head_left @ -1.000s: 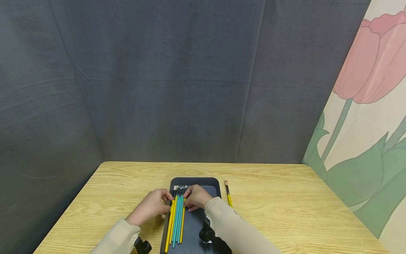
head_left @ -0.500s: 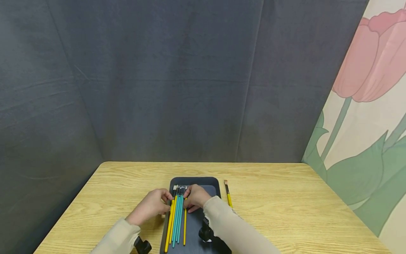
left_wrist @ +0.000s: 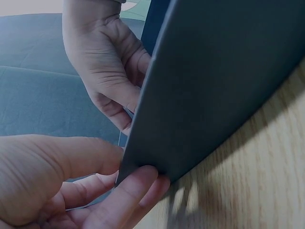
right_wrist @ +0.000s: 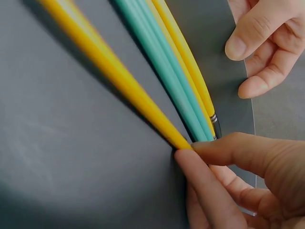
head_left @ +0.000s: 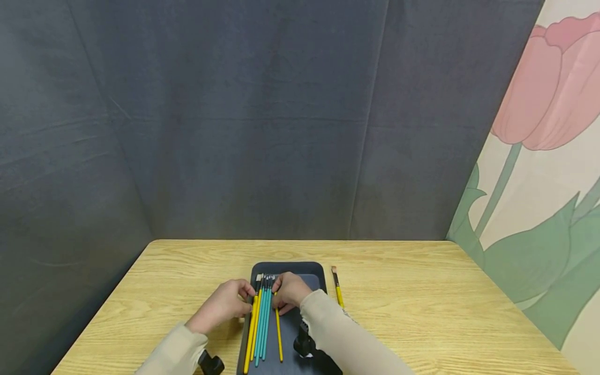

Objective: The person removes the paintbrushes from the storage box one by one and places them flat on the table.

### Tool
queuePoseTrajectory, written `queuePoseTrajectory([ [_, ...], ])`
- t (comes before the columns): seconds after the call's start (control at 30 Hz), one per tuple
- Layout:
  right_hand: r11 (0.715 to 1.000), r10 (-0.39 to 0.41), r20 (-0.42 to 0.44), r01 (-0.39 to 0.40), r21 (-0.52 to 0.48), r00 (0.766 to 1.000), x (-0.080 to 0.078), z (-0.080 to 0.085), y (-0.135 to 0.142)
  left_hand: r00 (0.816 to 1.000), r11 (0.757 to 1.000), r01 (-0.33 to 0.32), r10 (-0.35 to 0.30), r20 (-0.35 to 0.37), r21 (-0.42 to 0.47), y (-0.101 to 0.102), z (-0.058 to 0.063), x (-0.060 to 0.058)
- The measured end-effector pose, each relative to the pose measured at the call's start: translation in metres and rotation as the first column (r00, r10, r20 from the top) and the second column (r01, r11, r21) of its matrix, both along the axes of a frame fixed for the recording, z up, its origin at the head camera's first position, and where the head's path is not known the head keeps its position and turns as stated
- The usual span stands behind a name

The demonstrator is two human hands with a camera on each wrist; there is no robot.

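Note:
My left hand (head_left: pixel 227 304) pinches the left rim of a dark grey tray (head_left: pixel 290 266); in the left wrist view thumb and fingers (left_wrist: pixel 136 188) lie on either side of its wall (left_wrist: pixel 209 90). With thumb and forefinger, my right hand (head_left: pixel 291 290) pinches a yellow-handled paintbrush (right_wrist: pixel 121 78) near its bristle end, which the fingers hide. That brush slants over the tray floor, its handle end apart from the others. To its left, several teal paintbrushes (right_wrist: pixel 159 57) lie side by side, then yellow paintbrushes (head_left: pixel 248 349) along the tray's left wall, bristles pointing away from me.
Another yellow paintbrush (head_left: pixel 337 289) lies on the wooden table (head_left: pixel 398 291) just right of the tray, partly behind my right sleeve (head_left: pixel 337 325). A dark curtain (head_left: pixel 262 130) hangs behind the table, and a tulip-patterned cloth (head_left: pixel 529 208) at the right.
The handle end of the yellow paintbrush in my right hand has swung rightward, away from the teal brushes. My left hand stays on the rim.

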State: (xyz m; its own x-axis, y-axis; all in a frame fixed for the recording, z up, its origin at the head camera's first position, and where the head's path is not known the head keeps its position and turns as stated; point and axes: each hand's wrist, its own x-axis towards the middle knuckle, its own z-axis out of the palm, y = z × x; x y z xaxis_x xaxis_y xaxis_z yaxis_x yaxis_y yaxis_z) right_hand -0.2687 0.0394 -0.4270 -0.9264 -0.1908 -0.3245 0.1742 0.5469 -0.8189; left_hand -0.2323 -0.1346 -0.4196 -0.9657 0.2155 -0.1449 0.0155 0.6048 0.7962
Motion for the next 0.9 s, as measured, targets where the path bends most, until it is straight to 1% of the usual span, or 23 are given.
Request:
queuePoseTrajectory([
  [0.13, 1.000, 0.012, -0.008, -0.012, -0.010, 1.000, 0.002, 0.002, 0.000, 1.000, 1.000, 0.002, -0.002, 0.001, -0.006, 0.000, -0.001, -0.001],
  [0.27, 0.999, 0.021, -0.006, -0.022, -0.042, 1.000, 0.003, 0.003, 0.003, 1.000, 1.000, 0.003, -0.003, -0.001, -0.015, 0.000, -0.001, -0.001],
  [0.47, 0.995, 0.032, 0.023, -0.029, -0.098, 0.999, 0.003, 0.003, 0.008, 1.000, 1.000, 0.006, -0.006, -0.012, -0.015, 0.000, -0.001, 0.000],
  [0.67, 0.995, 0.026, 0.054, -0.021, -0.102, 0.998, -0.002, 0.003, 0.017, 1.000, 1.000, 0.014, -0.015, -0.025, -0.020, 0.000, -0.001, 0.000],
  [0.77, 0.994, 0.022, 0.060, -0.016, -0.110, 0.998, -0.004, 0.006, 0.022, 0.999, 1.000, 0.019, -0.019, -0.034, -0.018, -0.001, -0.002, 0.000],
  [0.9, 0.986, 0.042, 0.062, -0.031, -0.163, 0.997, -0.004, 0.012, 0.028, 0.999, 1.000, 0.014, -0.014, -0.031, -0.014, -0.001, -0.002, 0.000],
])
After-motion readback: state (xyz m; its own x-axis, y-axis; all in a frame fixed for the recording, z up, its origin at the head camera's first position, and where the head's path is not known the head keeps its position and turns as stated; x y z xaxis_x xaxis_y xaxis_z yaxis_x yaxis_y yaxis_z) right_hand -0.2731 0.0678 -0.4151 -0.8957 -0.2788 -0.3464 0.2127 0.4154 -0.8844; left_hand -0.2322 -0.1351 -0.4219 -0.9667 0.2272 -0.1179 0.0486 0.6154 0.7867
